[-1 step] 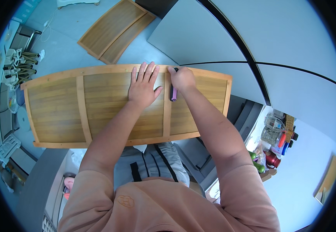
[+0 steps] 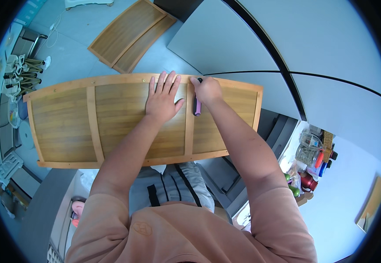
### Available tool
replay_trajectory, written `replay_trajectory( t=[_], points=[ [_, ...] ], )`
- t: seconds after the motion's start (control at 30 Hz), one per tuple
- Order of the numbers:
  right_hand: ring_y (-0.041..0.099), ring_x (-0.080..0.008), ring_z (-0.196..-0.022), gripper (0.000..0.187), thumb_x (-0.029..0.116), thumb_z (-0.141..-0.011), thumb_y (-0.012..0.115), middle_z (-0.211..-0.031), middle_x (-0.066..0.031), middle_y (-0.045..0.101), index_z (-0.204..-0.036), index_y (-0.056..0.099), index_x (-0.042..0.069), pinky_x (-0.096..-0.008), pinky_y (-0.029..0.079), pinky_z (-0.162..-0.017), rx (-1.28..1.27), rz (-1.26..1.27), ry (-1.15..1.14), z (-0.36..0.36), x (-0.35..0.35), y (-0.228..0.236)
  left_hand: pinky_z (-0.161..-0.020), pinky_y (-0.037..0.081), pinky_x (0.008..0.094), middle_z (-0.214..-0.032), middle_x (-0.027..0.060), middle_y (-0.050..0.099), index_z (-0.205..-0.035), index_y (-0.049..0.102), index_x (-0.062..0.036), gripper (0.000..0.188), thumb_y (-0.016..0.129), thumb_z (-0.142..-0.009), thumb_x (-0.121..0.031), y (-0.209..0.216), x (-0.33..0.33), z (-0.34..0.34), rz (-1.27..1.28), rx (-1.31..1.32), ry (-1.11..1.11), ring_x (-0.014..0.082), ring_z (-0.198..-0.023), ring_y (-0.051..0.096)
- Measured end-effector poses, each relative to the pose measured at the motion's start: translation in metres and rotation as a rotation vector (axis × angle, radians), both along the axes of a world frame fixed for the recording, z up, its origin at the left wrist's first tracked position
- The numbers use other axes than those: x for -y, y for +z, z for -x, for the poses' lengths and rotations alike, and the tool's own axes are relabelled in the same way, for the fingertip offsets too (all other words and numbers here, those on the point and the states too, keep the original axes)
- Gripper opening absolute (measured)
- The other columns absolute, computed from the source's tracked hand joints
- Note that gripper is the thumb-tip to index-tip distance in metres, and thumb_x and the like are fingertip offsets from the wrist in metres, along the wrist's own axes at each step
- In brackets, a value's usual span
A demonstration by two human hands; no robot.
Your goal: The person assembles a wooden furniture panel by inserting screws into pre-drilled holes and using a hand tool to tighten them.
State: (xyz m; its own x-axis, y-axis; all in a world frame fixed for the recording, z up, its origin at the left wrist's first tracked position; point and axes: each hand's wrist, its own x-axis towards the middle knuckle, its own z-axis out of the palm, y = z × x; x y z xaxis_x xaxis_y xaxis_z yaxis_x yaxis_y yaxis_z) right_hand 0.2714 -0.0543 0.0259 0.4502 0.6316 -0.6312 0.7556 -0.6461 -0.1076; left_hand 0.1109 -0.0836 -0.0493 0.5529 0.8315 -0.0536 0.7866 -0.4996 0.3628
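Observation:
A long wooden panel (image 2: 140,127) with a pale frame and two crossbars lies across in front of me. My left hand (image 2: 162,98) rests flat on it, fingers spread, their tips over the far rail. Just right of it, my right hand (image 2: 208,91) is closed around a black-and-purple tool (image 2: 197,107) that looks like a screwdriver. Its handle end sticks out toward me beside the right crossbar (image 2: 189,127), and a black part shows above my fist at the far rail. The tool's working end is hidden. Brass-coloured screw heads (image 2: 144,80) dot the far rail.
More wooden panels (image 2: 129,33) lie on the floor beyond. Large pale cabinet doors (image 2: 238,44) stand at the far right. Jars and bottles (image 2: 309,153) crowd a surface at right. Folded stools (image 2: 24,74) are at the left, and a grey counter (image 2: 46,206) is near my left.

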Motion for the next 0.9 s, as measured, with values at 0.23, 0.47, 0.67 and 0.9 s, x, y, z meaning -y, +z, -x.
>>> replay_trajectory(
  t=[0.23,0.47,0.67,0.9],
  points=[
    [0.068,-0.0304,-0.089,0.031,0.035,-0.088,0.063,-0.095,-0.0143,0.069,-0.097,0.063,0.005,-0.0416,0.053,-0.078,0.195,-0.099,0.751,-0.036,0.004,0.005,-0.117,0.01,0.0527,-0.156,0.0061,0.022,-0.152,0.024,-0.0154,0.074,0.049,-0.093,-0.052,0.002,0.001,-0.001,0.019,-0.007,-0.002,0.0276,-0.145,0.018],
    [0.063,-0.0241,-0.09,0.02,0.022,-0.083,0.066,-0.093,-0.0059,0.064,-0.096,0.062,0.008,-0.0367,0.05,-0.08,0.247,-0.32,1.017,-0.066,-0.003,0.007,-0.118,0.009,0.0525,-0.157,0.0055,0.021,-0.152,0.023,-0.0155,0.074,0.046,-0.094,-0.054,0.003,0.001,-0.002,0.037,-0.034,-0.005,0.0267,-0.146,0.015],
    [0.06,-0.0232,-0.098,0.025,0.019,-0.082,0.068,-0.101,-0.0063,0.061,-0.104,0.06,0.01,-0.0379,0.047,-0.084,0.228,-0.471,0.963,-0.079,0.027,-0.001,-0.118,0.009,0.0525,-0.157,0.0058,0.021,-0.151,0.025,-0.0151,0.073,0.047,-0.093,-0.054,0.002,0.001,-0.002,0.02,-0.033,-0.005,0.0271,-0.146,0.016],
    [0.059,-0.0238,-0.101,0.029,0.021,-0.086,0.064,-0.106,-0.0077,0.062,-0.111,0.059,0.009,-0.037,0.048,-0.085,0.311,-0.494,0.845,-0.061,0.045,-0.005,-0.117,0.009,0.0526,-0.157,0.0057,0.022,-0.151,0.025,-0.0151,0.074,0.048,-0.092,-0.053,0.004,0.001,-0.002,0.018,-0.029,-0.004,0.027,-0.145,0.017]
  ],
)
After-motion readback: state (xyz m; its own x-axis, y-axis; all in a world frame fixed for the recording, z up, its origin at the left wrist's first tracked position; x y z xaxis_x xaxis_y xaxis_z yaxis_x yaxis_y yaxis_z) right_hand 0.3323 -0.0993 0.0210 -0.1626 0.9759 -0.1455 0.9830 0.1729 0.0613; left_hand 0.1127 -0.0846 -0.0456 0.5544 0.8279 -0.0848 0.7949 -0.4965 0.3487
